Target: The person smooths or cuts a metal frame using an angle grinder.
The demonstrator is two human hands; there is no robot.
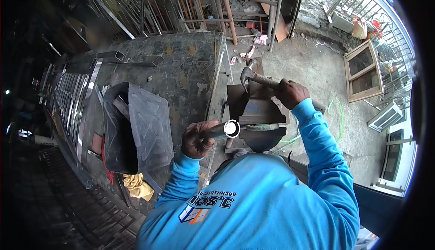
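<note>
My left hand [198, 140] is closed around a short metal pipe [219, 132], whose round open end faces up toward me and to the right. My right hand [292, 94] grips the wooden handle of a claw hammer [266, 82]. The hammer's head points away to the left, over the far end of a bench vise [258, 110]. That vise stands between my hands, just in front of my body, with the pipe's open end close to its left side.
Left of me is a dark worktable [181, 64] bearing a black plastic container [152, 130] on its side, a metal grille [70, 91] and a yellow cloth [137, 186]. A green cord [340, 118] lies on the floor at right, near a wooden frame [362, 71]. Pipes lean at the back.
</note>
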